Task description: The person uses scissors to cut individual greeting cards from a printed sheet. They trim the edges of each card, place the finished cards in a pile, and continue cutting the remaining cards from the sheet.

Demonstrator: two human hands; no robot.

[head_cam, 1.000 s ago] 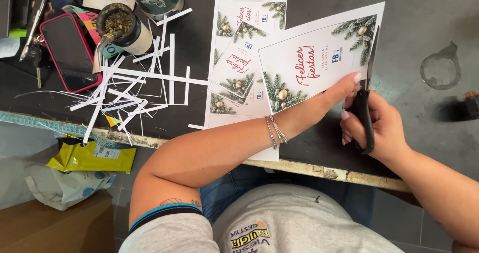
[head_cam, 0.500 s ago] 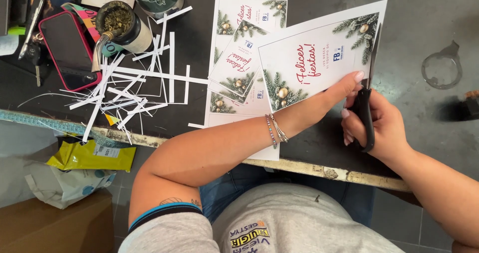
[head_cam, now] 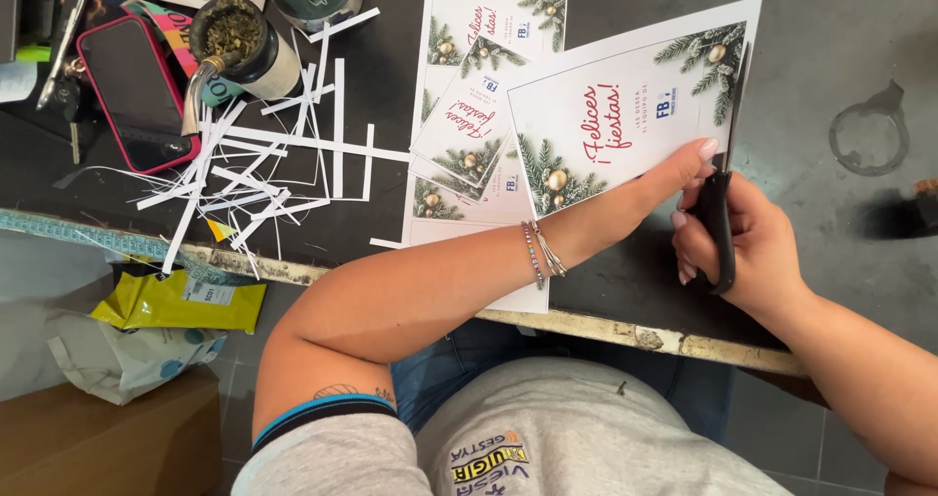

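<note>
Dark tabletop [head_cam: 391, 95], paper strips [head_cam: 264, 173] at left; your left hand [head_cam: 655, 183] pins holiday card [head_cam: 625, 115], right hand [head_cam: 752, 252] grips black scissors [head_cam: 721, 193] at card's edge.

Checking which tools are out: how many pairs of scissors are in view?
1: black scissors in the right hand, blades along the right edge of the card that the left hand holds. Others may be hidden.

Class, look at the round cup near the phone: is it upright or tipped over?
Upright. The cup shows its open mouth from above, with green herb filling it.
</note>
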